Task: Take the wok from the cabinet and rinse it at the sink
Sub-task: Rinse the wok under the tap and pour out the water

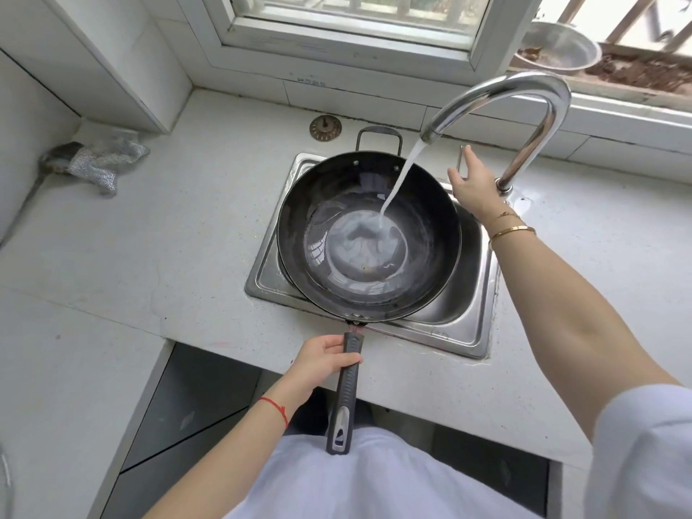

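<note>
The left hand (322,363) is curled round the long dark handle (346,391) of the wok (369,236), fingers wrapped over the top near the front edge of the counter (149,234), a red string at the wrist. The handle's far end hangs out past the counter edge over the person's pale clothing. The wok itself sits over the steel sink (464,316), covering most of the basin, its small loop handle (378,138) pointing toward the back wall. A stream of water (398,179) runs from the curved faucet (524,103) into the pan and pools, cloudy, in the bottom.

The right hand (473,187) reaches to the back right corner of the sink, fingers fairly straight and loosely spread beside a thin upright metal lever (461,159); whether the fingers actually touch it is hard to make out. Two gold bracelets sit on that wrist. The sink's drain and most of its floor are hidden under the wok.

A round brass-coloured strainer plug (325,128) lies on the counter behind the sink's back left corner. A crumpled silver mesh cloth (99,162) sits near the counter's far left edge by the wall. Beyond the window frame (352,35), a metal bowl (560,46) rests on the outside ledge, partly cut off by the frame
</note>
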### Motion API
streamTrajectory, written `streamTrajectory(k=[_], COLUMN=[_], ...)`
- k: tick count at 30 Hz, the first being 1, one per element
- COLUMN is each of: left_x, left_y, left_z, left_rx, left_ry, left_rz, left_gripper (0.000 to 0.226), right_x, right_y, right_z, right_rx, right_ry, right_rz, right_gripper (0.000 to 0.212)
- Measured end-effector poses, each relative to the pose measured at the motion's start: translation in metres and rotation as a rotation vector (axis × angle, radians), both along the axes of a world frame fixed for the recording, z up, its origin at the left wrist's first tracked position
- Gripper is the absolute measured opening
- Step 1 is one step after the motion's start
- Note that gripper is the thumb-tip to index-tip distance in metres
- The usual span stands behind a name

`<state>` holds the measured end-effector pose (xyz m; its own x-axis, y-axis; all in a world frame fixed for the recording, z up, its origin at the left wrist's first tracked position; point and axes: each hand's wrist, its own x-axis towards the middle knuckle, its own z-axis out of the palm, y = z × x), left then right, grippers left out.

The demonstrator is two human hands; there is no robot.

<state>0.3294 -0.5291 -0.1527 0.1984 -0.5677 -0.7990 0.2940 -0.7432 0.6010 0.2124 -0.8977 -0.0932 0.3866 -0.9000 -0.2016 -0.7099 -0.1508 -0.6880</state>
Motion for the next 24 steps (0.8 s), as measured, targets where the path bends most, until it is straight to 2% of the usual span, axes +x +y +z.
streamTrajectory(k=[4, 9, 13, 18, 21, 24], left_x=[0.000, -0.001, -0.001, 0.000, -0.001, -0.003], left_y=[0.000, -0.001, -0.001, 0.000, 0.001, 0.004], left_z=[0.003, 0.007, 0.010, 0.013, 0.015, 0.017], left_rx=[-0.006, -0.016, -0.034, -0.058, -0.080, -0.115], left_ry=[-0.003, -0.019, -0.023, -0.081, -0.120, -0.161], left_rz=[-0.020, -0.035, -0.051, -0.102, -0.113, -0.133], left_gripper=[0.051, 0.054, 0.048, 0.049, 0.050, 0.047], right_x=[-0.007, -0.023, -0.041, -0.059, -0.060, -0.054], right_y=[0.009, 0.047, 0.110, 0.213, 0.276, 0.324], right_z=[0.005, 0.009, 0.006, -0.004, -0.012, -0.019], right_rx=[-0.001, -0.056, -0.117, -0.223, -0.154, 0.041], right_ry=[-0.013, -0.015, -0.083, -0.072, -0.035, 0.020], right_rz=[-0.008, -0.054, -0.109, -0.091, -0.076, -0.077], right_gripper=[0.061, 0.054, 0.044, 0.036, 0.029, 0.029])
